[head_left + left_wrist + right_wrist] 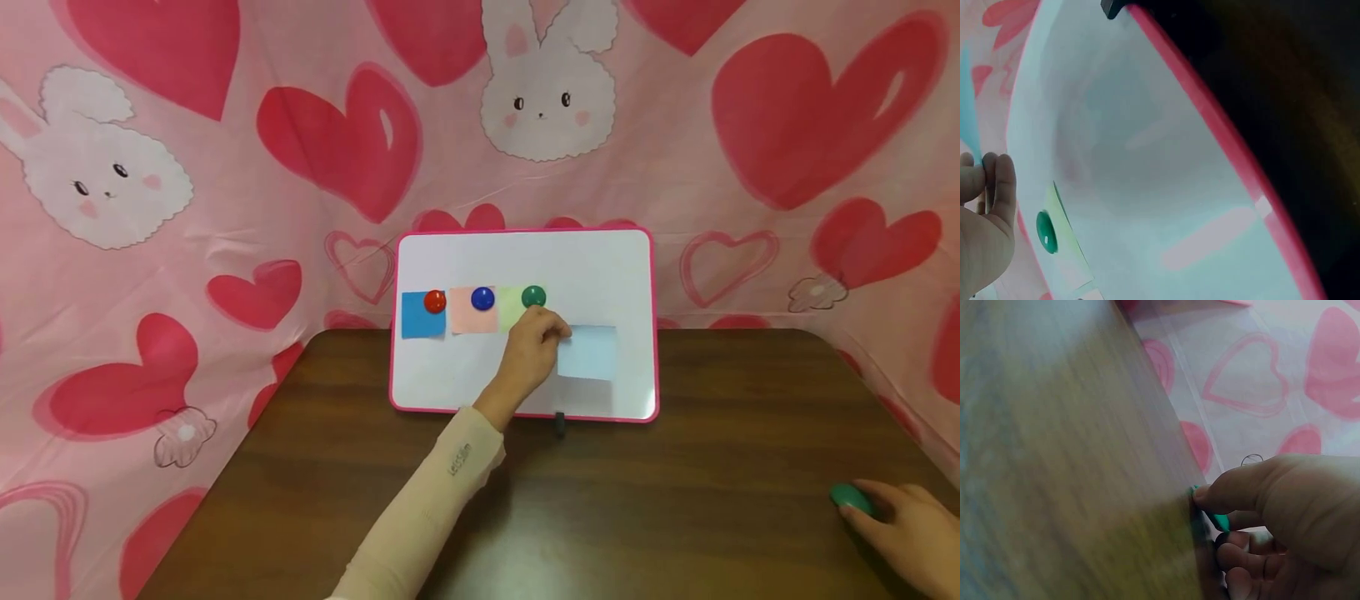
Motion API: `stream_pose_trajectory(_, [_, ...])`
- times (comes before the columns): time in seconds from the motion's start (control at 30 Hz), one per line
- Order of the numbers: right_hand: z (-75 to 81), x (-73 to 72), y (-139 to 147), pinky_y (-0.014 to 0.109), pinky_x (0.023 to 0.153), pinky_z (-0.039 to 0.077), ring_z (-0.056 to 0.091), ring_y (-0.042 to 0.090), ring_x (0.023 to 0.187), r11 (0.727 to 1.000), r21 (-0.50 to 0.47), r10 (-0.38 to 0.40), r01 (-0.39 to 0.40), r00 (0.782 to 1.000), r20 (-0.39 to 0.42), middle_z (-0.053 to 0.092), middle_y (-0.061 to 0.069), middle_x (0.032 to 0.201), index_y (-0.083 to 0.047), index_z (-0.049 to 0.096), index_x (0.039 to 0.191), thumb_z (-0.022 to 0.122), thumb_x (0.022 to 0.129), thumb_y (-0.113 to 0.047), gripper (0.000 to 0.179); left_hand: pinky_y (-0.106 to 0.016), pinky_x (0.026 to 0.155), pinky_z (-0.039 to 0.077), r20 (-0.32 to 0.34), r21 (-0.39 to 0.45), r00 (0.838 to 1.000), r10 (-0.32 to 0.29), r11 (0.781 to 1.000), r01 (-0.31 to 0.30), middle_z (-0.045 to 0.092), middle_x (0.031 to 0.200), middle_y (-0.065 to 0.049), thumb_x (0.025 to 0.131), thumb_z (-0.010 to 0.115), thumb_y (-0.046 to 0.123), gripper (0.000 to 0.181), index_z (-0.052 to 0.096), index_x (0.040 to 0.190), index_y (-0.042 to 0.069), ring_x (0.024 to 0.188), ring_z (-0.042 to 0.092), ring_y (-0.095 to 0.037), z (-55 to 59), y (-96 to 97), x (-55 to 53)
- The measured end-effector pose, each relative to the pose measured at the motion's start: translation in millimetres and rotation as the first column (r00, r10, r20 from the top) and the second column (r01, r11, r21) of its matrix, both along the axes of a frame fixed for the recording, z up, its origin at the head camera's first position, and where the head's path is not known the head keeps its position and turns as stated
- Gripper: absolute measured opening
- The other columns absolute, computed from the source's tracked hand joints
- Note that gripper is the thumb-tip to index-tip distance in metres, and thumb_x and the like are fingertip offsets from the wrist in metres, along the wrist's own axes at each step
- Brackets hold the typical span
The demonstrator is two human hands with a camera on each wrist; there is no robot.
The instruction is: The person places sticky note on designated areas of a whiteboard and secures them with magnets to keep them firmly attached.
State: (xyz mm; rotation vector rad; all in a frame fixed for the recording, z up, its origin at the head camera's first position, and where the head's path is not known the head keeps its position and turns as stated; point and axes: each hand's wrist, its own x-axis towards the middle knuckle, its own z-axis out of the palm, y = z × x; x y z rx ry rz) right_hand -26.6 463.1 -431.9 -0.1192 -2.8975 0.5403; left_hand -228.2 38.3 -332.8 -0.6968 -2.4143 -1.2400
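My left hand (531,348) pinches a light blue sheet of note paper (588,354) by its upper left corner, in front of the whiteboard (465,375). In the left wrist view the light blue sheet (967,103) stands out from the fingertips at the far left. At the right of the table, my right hand (911,529) grips a round green magnet (850,498) between thumb and fingers. The fingers partly cover that magnet (1220,520) in the right wrist view. A second green magnet (533,296), on a pale green note (512,310), sits just above the left hand.
Further left on the board, a red magnet (435,302) lies on a blue note (420,321) and a blue magnet (483,298) on a pink note (465,321). The pink-rimmed board stands upright on the brown table (675,500), with a black foot (560,425). A heart-patterned cloth (322,50) hangs behind.
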Motion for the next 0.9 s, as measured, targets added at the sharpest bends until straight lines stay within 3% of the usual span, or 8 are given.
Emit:
stream_pose_trajectory(0.2, [-2.7, -1.2, 3, 0.063, 0.066, 0.045, 0.055, 0.053, 0.085, 1.0, 0.015, 0.012, -0.013, 1.0, 0.014, 0.053, 0.041, 0.093, 0.021, 0.056, 0.108, 0.073, 0.091, -0.02, 0.048, -0.021, 0.087, 0.05, 0.008, -0.003, 0.998, 0.055, 0.998, -0.055, 0.064, 0.102, -0.004, 0.1, 0.058, -0.002, 0.019, 0.075, 0.098, 0.005, 0.101, 0.063, -0.016, 4.7, 2.9, -4.7])
stream_pose_trajectory(0.4, [-1.9, -1.2, 3, 0.062, 0.065, 0.046, 0.055, 0.051, 0.086, 0.999, 0.031, 0.004, -0.006, 0.999, 0.048, 0.054, 0.039, 0.093, 0.02, 0.056, 0.11, 0.073, 0.091, -0.022, 0.049, -0.021, 0.088, 0.05, -0.009, -0.021, 0.998, 0.06, 0.998, -0.06, 0.065, 0.104, -0.006, 0.1, 0.056, -0.003, 0.021, 0.076, 0.103, 0.003, 0.103, 0.064, -0.018, 5.7, 3.4, -11.6])
stream_pose_trajectory(0.67, [2.8, 0.6, 4, 0.067, 0.07, 0.044, 0.053, 0.057, 0.092, 1.0, 0.023, 0.009, -0.012, 0.994, 0.109, 0.051, 0.044, 0.101, 0.019, 0.055, 0.114, 0.068, 0.095, -0.025, 0.049, -0.023, 0.085, 0.05, -0.094, -0.101, 0.992, 0.082, 0.991, -0.091, 0.065, 0.105, -0.006, 0.098, 0.055, -0.002, 0.022, 0.075, 0.102, 0.004, 0.098, 0.064, -0.017, 7.9, 5.0, -27.3])
stream_pose_trajectory(0.9, [6.3, 0.7, 5, 0.066, 0.071, 0.044, 0.054, 0.054, 0.091, 1.0, 0.017, 0.009, -0.012, 0.986, 0.168, 0.052, 0.043, 0.1, 0.02, 0.053, 0.117, 0.067, 0.097, -0.027, 0.052, -0.022, 0.081, 0.052, -0.208, -0.218, 0.974, 0.093, 0.966, -0.139, 0.065, 0.109, -0.004, 0.097, 0.058, 0.0, 0.02, 0.075, 0.106, 0.006, 0.098, 0.065, -0.015, 10.5, 8.3, -34.2])
